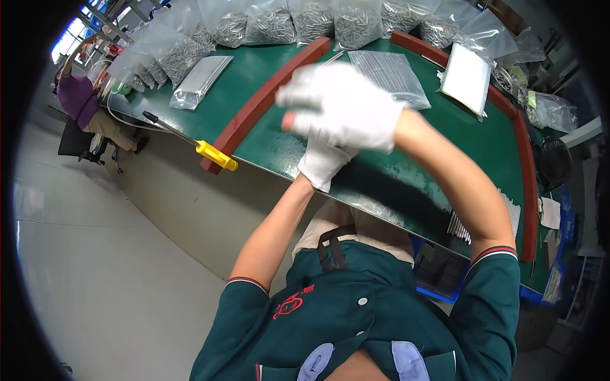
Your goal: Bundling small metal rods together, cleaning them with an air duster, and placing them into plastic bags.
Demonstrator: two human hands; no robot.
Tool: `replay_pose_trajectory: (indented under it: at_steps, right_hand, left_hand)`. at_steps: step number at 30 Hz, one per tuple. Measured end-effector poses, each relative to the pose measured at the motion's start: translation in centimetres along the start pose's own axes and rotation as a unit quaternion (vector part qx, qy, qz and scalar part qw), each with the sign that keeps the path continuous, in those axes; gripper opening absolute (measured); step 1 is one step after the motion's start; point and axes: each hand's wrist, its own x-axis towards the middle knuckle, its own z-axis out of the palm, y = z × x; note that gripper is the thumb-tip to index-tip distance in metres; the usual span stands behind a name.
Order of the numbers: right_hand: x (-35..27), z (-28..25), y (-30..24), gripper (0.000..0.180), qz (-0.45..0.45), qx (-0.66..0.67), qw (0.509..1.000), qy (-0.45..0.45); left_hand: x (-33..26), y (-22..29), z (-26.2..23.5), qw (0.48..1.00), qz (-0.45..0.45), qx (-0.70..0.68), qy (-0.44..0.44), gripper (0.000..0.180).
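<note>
My right hand [346,105], in a white glove with one bare fingertip showing, is raised over the table. Its fingers stretch to the left, apart from the thumb, slightly blurred, with nothing seen in them. Beneath it, my left hand [324,164] is also gloved, near the table's front edge; its fingers are hidden by the right one. A thin metal rod [333,58] peeks out just beyond the right hand. Behind the hands, a clear bag of thin metal rods [393,76] lies flat on the green table [279,136].
Red-brown wooden bars [254,105] frame the work area. A yellow-handled tool [216,155] overhangs the front edge. Bags of small metal parts [270,26] line the back. Loose rods [508,213] lie by my right arm. Another person [79,101] is at the far left.
</note>
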Motion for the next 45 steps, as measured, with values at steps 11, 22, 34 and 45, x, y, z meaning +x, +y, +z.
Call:
replay_pose_trajectory:
  at_steps: [11, 22, 34, 45]
  right_hand:
    - [-4.6, -0.9, 1.1, 0.095, 0.315, 0.405, 0.858, -0.023]
    - [-5.5, 2.4, -1.4, 0.036, 0.413, 0.564, 0.712, 0.065]
    - [-6.7, 2.1, 1.4, 0.047, 0.410, 0.624, 0.665, 0.005]
    - [-6.4, 0.9, -0.2, 0.036, 0.376, 0.635, 0.675, -0.009]
  left_hand:
    - [0.1, 1.2, -1.3, 0.992, -0.047, 0.110, -0.052, 0.014]
    - [0.9, 2.2, -1.4, 0.991, -0.030, 0.060, -0.120, 0.036]
    - [1.7, 4.2, -2.1, 0.967, -0.173, 0.018, -0.184, 0.035]
    - [1.1, 4.8, -2.3, 0.967, -0.152, 0.100, -0.179, 0.038]
